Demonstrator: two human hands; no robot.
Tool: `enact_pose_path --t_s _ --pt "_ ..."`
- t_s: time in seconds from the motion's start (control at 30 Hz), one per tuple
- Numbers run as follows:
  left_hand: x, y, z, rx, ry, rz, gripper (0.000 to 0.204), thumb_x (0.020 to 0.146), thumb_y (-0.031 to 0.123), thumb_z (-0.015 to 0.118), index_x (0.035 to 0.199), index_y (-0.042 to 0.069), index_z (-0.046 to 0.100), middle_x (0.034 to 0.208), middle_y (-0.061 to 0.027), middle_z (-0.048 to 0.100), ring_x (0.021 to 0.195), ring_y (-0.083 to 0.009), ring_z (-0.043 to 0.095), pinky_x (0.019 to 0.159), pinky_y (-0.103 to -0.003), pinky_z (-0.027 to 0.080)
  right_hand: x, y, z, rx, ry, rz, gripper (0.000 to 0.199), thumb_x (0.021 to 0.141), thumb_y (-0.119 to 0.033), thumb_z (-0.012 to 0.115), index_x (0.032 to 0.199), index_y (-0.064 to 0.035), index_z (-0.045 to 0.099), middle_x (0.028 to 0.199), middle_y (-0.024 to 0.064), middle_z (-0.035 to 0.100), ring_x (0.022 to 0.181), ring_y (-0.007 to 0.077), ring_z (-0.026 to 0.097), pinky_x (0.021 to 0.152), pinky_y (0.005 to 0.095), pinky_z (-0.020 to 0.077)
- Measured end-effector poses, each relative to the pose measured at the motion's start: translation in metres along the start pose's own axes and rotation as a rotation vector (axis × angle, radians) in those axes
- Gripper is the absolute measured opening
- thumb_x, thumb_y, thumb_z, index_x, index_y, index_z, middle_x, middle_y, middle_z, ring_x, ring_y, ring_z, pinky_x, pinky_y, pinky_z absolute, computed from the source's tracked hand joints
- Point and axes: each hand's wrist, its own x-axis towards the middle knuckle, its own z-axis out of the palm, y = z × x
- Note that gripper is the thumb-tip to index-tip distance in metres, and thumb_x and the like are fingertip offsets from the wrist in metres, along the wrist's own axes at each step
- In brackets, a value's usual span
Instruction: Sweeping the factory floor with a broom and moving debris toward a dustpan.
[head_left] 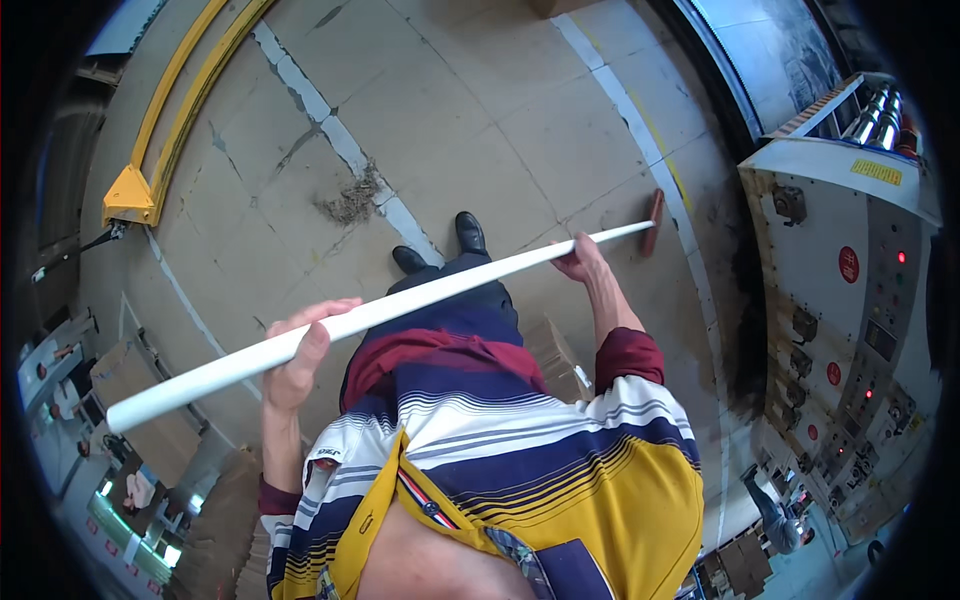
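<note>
Left hand [300, 350] is wrapped shut around the white broom handle [370, 318]; right hand [580, 260] closed further down it. Brush head [655, 222] rests on the concrete floor [480, 110] — a dirt pile [352, 200] lies unswept near the painted line.

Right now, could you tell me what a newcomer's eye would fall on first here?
A long white pole runs slantwise across the middle, held in the left hand and the right hand, ending at a reddish broom head on the concrete floor. A pile of swept dirt lies ahead; a control panel with red buttons stands right.
</note>
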Motion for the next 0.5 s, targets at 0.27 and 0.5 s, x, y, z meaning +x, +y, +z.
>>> enact_pose_path --t_s 0.27,0.5 --pt "-0.084 0.098 -0.193 0.155 0.434 0.168 0.042 0.087 0.031 0.036 0.095 -0.006 0.055 0.101 -0.0219 0.057 0.1 -0.03 0.053 0.093 -0.039 0.037 -0.029 0.129 0.229 -0.179 -0.609 0.298 0.045 0.094 -0.031 0.022 0.114 0.0065 0.036 0.11 0.0224 0.046 0.098 0.0344 0.053 0.079 0.0505 0.0502" --pt "-0.218 0.156 -0.325 0.265 0.445 0.374 0.037 0.086 0.023 0.035 0.099 -0.004 0.056 0.102 -0.0221 0.052 0.099 -0.0295 0.047 0.094 -0.04 0.031 -0.103 0.209 0.401 -0.457 -1.028 0.455 0.049 0.093 -0.032 0.019 0.109 0.0078 0.042 0.101 0.0214 0.052 0.09 0.03 0.056 0.078 0.0478 0.0509"
